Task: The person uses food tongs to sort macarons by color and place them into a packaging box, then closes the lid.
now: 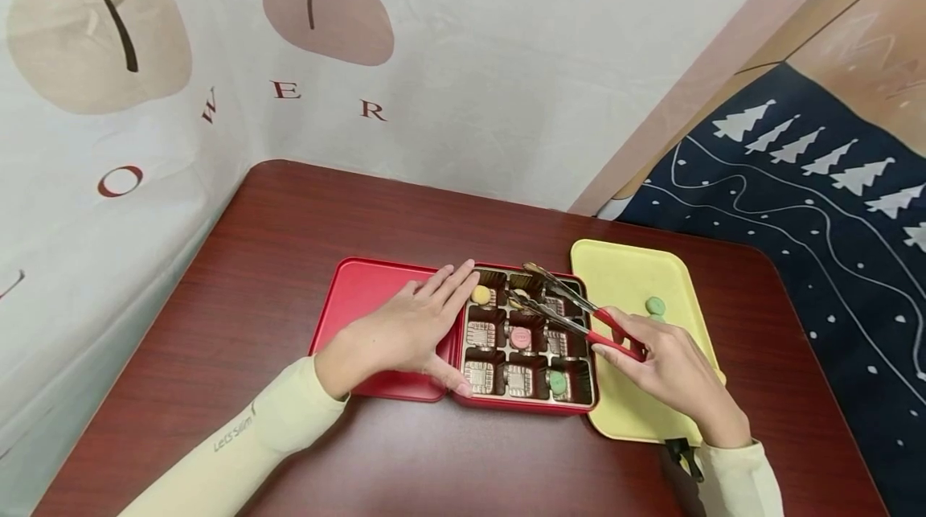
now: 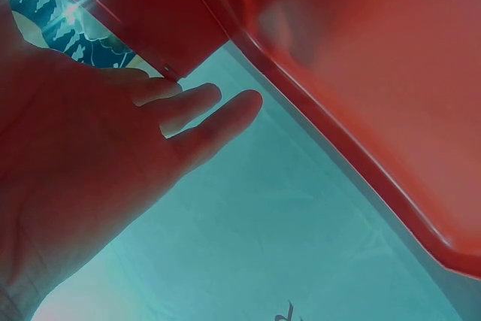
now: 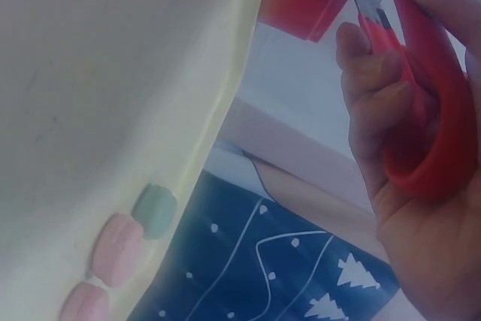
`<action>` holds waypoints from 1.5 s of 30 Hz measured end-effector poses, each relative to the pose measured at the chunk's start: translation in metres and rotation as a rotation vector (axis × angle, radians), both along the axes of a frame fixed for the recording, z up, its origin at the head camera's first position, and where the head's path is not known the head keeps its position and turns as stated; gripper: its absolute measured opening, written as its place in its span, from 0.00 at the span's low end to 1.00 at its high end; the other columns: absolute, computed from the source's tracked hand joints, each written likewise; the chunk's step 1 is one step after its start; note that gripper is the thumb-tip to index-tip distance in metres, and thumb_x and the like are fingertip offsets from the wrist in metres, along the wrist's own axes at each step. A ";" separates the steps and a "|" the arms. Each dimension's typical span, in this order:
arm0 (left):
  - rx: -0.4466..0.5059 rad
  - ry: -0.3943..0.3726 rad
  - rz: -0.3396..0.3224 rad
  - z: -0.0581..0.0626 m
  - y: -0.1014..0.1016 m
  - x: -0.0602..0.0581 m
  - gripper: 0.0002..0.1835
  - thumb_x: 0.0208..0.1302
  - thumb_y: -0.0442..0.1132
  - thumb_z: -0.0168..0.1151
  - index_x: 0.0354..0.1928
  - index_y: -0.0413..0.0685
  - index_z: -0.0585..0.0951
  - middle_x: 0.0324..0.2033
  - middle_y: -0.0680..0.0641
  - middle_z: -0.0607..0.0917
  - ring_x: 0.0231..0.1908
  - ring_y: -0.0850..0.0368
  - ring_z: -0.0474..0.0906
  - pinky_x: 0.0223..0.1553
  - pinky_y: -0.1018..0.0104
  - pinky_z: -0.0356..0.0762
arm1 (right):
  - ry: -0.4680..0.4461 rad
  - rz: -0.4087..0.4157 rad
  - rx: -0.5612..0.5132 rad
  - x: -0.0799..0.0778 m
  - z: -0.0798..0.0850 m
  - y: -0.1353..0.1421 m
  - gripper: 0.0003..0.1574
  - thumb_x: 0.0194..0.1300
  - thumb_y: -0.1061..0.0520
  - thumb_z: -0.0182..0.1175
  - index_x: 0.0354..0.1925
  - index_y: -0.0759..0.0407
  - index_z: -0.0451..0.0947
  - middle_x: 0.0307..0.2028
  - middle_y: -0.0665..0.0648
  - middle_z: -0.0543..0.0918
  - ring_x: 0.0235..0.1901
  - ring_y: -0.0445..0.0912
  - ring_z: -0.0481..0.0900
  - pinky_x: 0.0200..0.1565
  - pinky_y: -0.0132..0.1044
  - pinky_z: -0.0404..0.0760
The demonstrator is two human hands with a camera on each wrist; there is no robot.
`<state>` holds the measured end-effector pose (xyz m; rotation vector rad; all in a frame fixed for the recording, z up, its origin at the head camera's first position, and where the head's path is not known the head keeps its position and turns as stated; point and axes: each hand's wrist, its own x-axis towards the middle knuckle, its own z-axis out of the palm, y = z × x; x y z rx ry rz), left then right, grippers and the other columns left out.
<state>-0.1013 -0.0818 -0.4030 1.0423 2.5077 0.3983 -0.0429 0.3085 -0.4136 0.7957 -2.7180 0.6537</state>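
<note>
The left hand [image 1: 408,332] lies along the left edge of a red box [image 1: 528,404], its fingers extended at the upper left corner and its thumb at the lower left. The right hand [image 1: 669,364] grips red-handled metal tongs [image 1: 571,320] over the box. The tong tips stand apart above the top middle compartment, where a yellow macaron [image 1: 519,298] lies partly hidden by one tong arm. Inside the box are also a yellow macaron [image 1: 481,294] at the top left, a pink macaron [image 1: 521,338] in the centre and a green macaron [image 1: 557,383] at the bottom right.
A red lid [image 1: 369,300] lies left of the box, partly under the left hand. On the right, a yellow tray [image 1: 622,260] holds a green macaron [image 3: 155,210] and pink macarons [image 3: 118,249]. Behind the brown table [image 1: 311,203] hangs printed cloth [image 1: 506,59].
</note>
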 end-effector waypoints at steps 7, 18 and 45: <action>0.006 0.006 -0.003 0.000 -0.002 0.000 0.82 0.48 0.82 0.75 0.89 0.42 0.41 0.88 0.41 0.38 0.85 0.38 0.36 0.78 0.32 0.54 | -0.024 -0.027 0.007 0.002 0.002 0.000 0.40 0.51 0.58 0.86 0.63 0.59 0.88 0.32 0.45 0.81 0.27 0.36 0.71 0.27 0.24 0.68; 0.017 0.023 -0.017 0.000 -0.001 0.000 0.83 0.48 0.82 0.75 0.89 0.40 0.42 0.88 0.39 0.39 0.85 0.37 0.36 0.78 0.33 0.55 | -0.002 -0.045 -0.034 0.003 0.010 0.004 0.42 0.49 0.59 0.87 0.64 0.57 0.86 0.34 0.44 0.79 0.24 0.33 0.66 0.23 0.22 0.64; 0.038 0.029 -0.020 -0.001 -0.001 0.000 0.82 0.48 0.82 0.76 0.88 0.39 0.43 0.87 0.37 0.40 0.85 0.36 0.37 0.77 0.33 0.57 | 0.009 -0.289 -0.002 0.033 0.016 0.040 0.41 0.48 0.59 0.88 0.62 0.60 0.88 0.29 0.45 0.80 0.24 0.37 0.68 0.24 0.26 0.65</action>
